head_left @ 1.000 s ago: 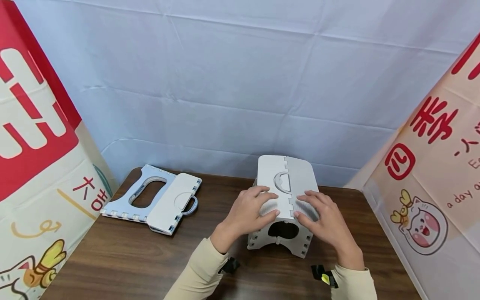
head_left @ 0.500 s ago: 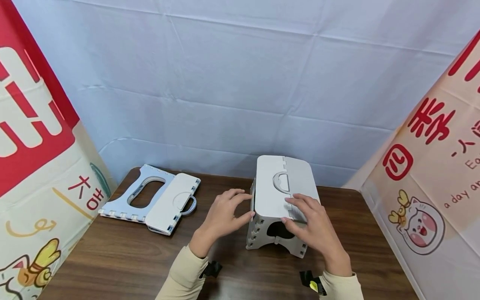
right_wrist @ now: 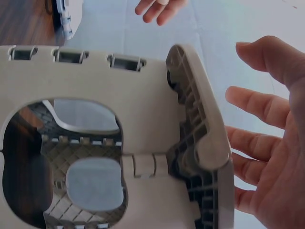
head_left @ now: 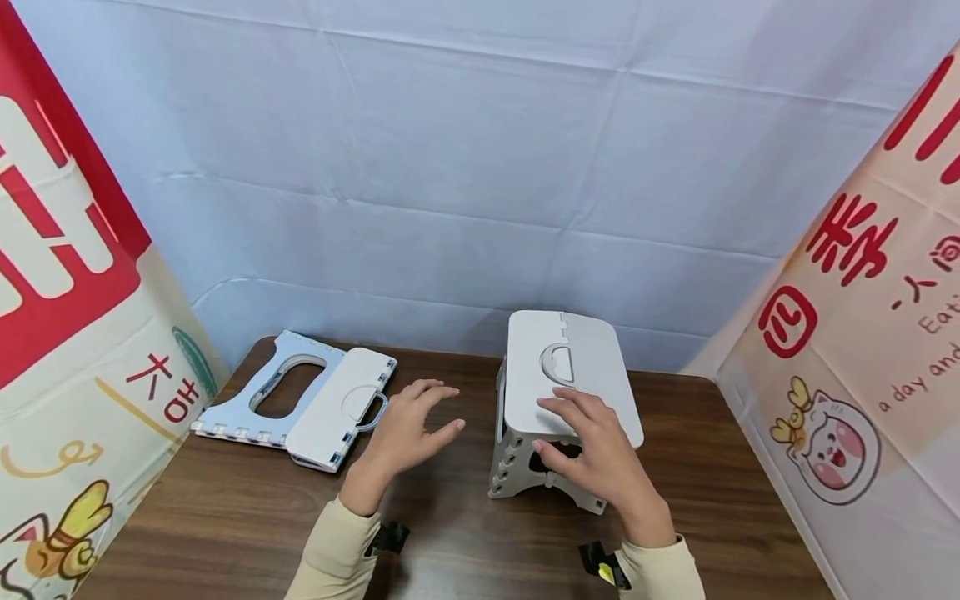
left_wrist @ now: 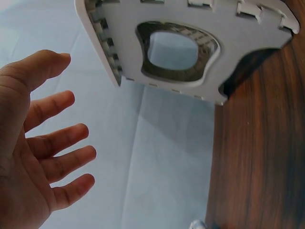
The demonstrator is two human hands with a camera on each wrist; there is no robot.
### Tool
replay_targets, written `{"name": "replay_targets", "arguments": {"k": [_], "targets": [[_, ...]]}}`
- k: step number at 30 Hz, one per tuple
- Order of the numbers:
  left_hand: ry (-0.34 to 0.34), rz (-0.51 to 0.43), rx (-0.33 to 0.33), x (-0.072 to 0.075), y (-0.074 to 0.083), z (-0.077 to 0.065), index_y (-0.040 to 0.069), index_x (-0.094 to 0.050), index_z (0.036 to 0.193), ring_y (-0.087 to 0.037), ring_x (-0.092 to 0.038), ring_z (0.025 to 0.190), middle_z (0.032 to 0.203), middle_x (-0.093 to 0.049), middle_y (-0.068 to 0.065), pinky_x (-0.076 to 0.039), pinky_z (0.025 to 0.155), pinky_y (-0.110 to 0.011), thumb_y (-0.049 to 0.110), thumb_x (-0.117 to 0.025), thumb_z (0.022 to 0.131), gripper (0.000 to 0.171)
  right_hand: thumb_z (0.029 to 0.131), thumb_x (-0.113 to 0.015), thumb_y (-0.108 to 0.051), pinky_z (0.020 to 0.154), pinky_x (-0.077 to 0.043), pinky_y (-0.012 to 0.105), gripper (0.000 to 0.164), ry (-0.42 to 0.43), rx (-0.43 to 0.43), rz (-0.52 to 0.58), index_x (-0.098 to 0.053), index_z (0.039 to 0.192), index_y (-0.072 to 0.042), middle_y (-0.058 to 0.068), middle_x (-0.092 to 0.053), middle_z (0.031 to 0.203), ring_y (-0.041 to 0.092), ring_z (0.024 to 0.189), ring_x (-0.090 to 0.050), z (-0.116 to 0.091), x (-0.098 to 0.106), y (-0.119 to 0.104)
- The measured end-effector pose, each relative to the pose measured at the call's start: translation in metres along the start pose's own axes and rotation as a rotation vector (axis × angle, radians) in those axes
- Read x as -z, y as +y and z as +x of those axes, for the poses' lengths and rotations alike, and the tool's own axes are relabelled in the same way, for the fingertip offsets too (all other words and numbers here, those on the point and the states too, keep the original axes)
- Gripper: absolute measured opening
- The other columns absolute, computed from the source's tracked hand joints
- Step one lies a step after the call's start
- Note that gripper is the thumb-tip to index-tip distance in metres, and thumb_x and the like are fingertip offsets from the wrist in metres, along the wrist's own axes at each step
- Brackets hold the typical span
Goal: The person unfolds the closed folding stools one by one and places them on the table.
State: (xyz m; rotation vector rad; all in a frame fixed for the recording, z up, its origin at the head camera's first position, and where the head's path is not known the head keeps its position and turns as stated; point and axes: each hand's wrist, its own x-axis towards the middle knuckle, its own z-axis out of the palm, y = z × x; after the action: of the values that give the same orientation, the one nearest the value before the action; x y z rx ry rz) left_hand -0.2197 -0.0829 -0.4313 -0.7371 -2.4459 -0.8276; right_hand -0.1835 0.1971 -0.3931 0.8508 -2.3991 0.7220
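A white folding step stool point(head_left: 596, 358) stands unfolded on the table, its hinged seat flat and a handle point(head_left: 557, 363) set in the middle. My right hand point(head_left: 603, 454) hovers over the seat's front edge, thumb and fingers spread. In the right wrist view those fingers point(right_wrist: 259, 107) lie beyond the seat's rim, gripping nothing. To the stool's left, my left hand point(head_left: 397, 433) is in the air with loosely bent, parted fingers. A folded step stool in blue and white point(head_left: 318, 429) lies flat at the left, its loop handle point(head_left: 374, 414) partly behind my left fingers.
The brown wooden table point(head_left: 465, 550) ends at a pale blue cloth backdrop point(head_left: 450, 208). Printed cloth panels border it on the left point(head_left: 60, 383) and right point(head_left: 847, 367), both close to the table's sides.
My left hand has left the white stool's seat and moved left toward the folded stool. My right hand has shifted slightly left over the seat. Both stools stay put on the table.
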Motion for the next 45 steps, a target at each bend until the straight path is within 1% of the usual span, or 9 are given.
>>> {"name": "replay_targets", "arguments": {"k": [6, 13, 20, 24, 30, 33, 36, 41, 45], "targets": [[0.01, 0.029, 0.024, 0.004, -0.008, -0.009, 0.012, -0.066, 0.113, -0.028, -0.057, 0.1, 0.116, -0.058, -0.012, -0.043, 0.079, -0.052, 0.032, -0.072, 0.08, 0.039, 0.075, -0.074, -0.029, 0.083, -0.038, 0.055, 0.046, -0.014, 0.069, 0.006, -0.063, 0.116, -0.009, 0.017, -0.054, 0.122, 0.033, 0.111, -0.05, 0.009, -0.007, -0.006], [0.041, 0.076, 0.005, 0.008, -0.021, -0.018, 0.011, -0.067, 0.11, -0.029, -0.059, 0.094, 0.112, -0.059, -0.013, -0.046, 0.076, -0.049, 0.032, -0.074, 0.078, 0.039, 0.083, -0.066, -0.038, 0.081, -0.039, 0.055, 0.044, -0.033, 0.133, 0.007, -0.063, 0.116, -0.008, 0.018, -0.055, 0.12, 0.033, 0.108, -0.051, 0.019, -0.017, -0.009], [0.067, 0.094, 0.012, 0.017, -0.035, -0.025, 0.01, -0.067, 0.109, -0.031, -0.059, 0.093, 0.111, -0.059, -0.015, -0.045, 0.075, -0.051, 0.031, -0.075, 0.077, 0.04, 0.079, -0.07, -0.032, 0.082, -0.04, 0.052, 0.046, -0.07, 0.144, 0.008, -0.062, 0.118, -0.01, 0.014, -0.054, 0.121, 0.03, 0.109, -0.051, 0.032, -0.026, -0.015], [0.063, 0.11, 0.033, 0.022, -0.043, -0.03, 0.009, -0.067, 0.11, -0.031, -0.058, 0.095, 0.11, -0.059, -0.014, -0.045, 0.075, -0.052, 0.032, -0.075, 0.077, 0.041, 0.079, -0.071, -0.03, 0.085, -0.039, 0.051, 0.046, -0.094, 0.155, 0.016, -0.061, 0.12, -0.009, 0.015, -0.053, 0.123, 0.031, 0.111, -0.05, 0.038, -0.031, -0.023], [0.073, 0.117, 0.055, 0.03, -0.058, -0.04, 0.008, -0.067, 0.108, -0.029, -0.059, 0.09, 0.108, -0.06, -0.013, -0.048, 0.07, -0.047, 0.029, -0.076, 0.076, 0.039, 0.081, -0.071, -0.027, 0.091, -0.04, 0.045, 0.048, -0.133, 0.172, 0.076, -0.058, 0.123, -0.007, 0.016, -0.049, 0.127, 0.03, 0.116, -0.046, 0.048, -0.04, -0.039], [0.076, 0.129, 0.068, 0.033, -0.065, -0.045, 0.008, -0.067, 0.108, -0.03, -0.06, 0.089, 0.109, -0.06, -0.014, -0.048, 0.069, -0.048, 0.028, -0.076, 0.076, 0.039, 0.083, -0.07, -0.026, 0.091, -0.041, 0.042, 0.049, -0.163, 0.162, 0.101, -0.056, 0.126, -0.007, 0.015, -0.047, 0.129, 0.029, 0.118, -0.045, 0.052, -0.048, -0.045], [0.066, 0.141, 0.099, 0.036, -0.073, -0.049, 0.008, -0.067, 0.108, -0.033, -0.059, 0.092, 0.109, -0.06, -0.016, -0.047, 0.07, -0.051, 0.029, -0.076, 0.076, 0.04, 0.084, -0.069, -0.026, 0.092, -0.041, 0.042, 0.049, -0.204, 0.138, 0.117, -0.054, 0.127, -0.008, 0.015, -0.045, 0.131, 0.028, 0.12, -0.044, 0.054, -0.057, -0.05], [0.028, 0.134, 0.188, 0.042, -0.085, -0.059, 0.006, -0.065, 0.112, -0.035, -0.057, 0.096, 0.111, -0.059, -0.016, -0.046, 0.073, -0.052, 0.028, -0.075, 0.077, 0.042, 0.087, -0.066, -0.027, 0.093, -0.04, 0.043, 0.048, -0.264, 0.057, 0.166, -0.052, 0.13, -0.009, 0.013, -0.043, 0.133, 0.027, 0.121, -0.042, 0.055, -0.076, -0.054], [0.0, 0.107, 0.263, 0.046, -0.095, -0.067, 0.006, -0.065, 0.113, -0.035, -0.056, 0.1, 0.113, -0.057, -0.015, -0.045, 0.077, -0.052, 0.028, -0.074, 0.079, 0.042, 0.089, -0.063, -0.028, 0.092, -0.041, 0.043, 0.049, -0.287, -0.008, 0.214, -0.05, 0.133, -0.011, 0.01, -0.042, 0.135, 0.025, 0.121, -0.043, 0.055, -0.094, -0.054]]}}
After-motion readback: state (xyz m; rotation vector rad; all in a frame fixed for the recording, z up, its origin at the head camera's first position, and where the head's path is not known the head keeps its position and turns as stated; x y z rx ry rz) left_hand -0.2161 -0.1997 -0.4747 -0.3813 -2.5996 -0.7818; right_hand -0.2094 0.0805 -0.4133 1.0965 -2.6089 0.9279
